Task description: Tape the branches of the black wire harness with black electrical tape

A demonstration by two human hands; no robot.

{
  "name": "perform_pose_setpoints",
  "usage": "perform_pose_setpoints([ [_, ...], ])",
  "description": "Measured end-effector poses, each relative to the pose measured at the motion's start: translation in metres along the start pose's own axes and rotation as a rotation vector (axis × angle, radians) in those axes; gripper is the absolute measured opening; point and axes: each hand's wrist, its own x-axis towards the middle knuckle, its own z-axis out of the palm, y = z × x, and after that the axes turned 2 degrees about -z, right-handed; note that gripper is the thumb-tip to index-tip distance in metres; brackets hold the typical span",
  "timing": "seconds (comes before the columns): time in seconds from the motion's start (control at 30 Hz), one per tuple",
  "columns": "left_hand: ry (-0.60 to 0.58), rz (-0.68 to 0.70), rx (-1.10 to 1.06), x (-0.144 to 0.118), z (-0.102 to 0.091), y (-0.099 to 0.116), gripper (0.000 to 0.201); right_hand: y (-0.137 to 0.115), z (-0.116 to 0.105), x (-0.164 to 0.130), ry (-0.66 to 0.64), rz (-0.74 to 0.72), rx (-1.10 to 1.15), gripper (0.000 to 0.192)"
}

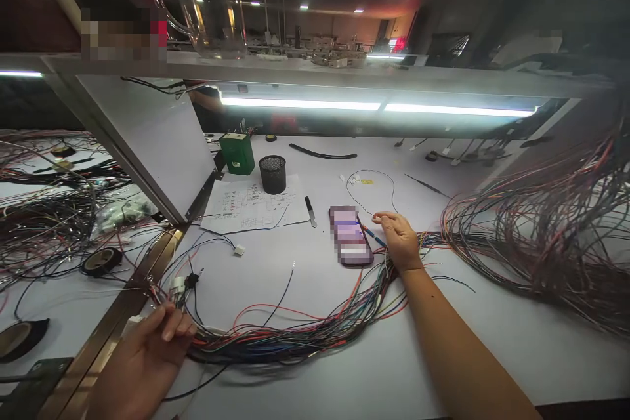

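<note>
A bundle of coloured wires [295, 335] lies on the white workbench [315, 374], its long axis sagging in a curve from the lower left up toward the right, where it joins a much larger tangle of wires [536, 236] spread over the bench's right side. The left hand [147, 354] has its fingers closed around the bundle's left end, close to the metal strip at the bench edge. The right hand [401, 239] rests on the bundle's upper end, fingers curled over the wires; whether it truly grips them cannot be told. Just left of that hand lies a flat blurred object [349, 244], with a pen [371, 235] between them. Farther back a black mesh cup [272, 174] stands on a printed sheet [253, 205]; its contents cannot be made out. A green box [237, 153] stands beside it, and a thin wire loop [371, 190] lies behind the right hand. A small white connector [239, 250] sits near the sheet's lower edge
</note>
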Motion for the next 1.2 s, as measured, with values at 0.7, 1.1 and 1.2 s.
perform_pose_setpoints([
  [0.7,-0.027,0.411,0.417,-0.023,0.013,-0.006,0.013,-0.123,0.029,-0.172,-0.826,-0.484,-0.177,0.013],
  [1.1,-0.556,1.024,2.112,-0.035,-0.009,-0.028,0.089,-0.127,0.106,-0.189,-1.027,-0.524,-0.574,0.026],
  [1.2,-0.511,1.002,2.022,-0.024,-0.014,-0.027,0.045,-0.143,0.091,-0.186,-1.038,-0.522,-0.439,0.03],
])
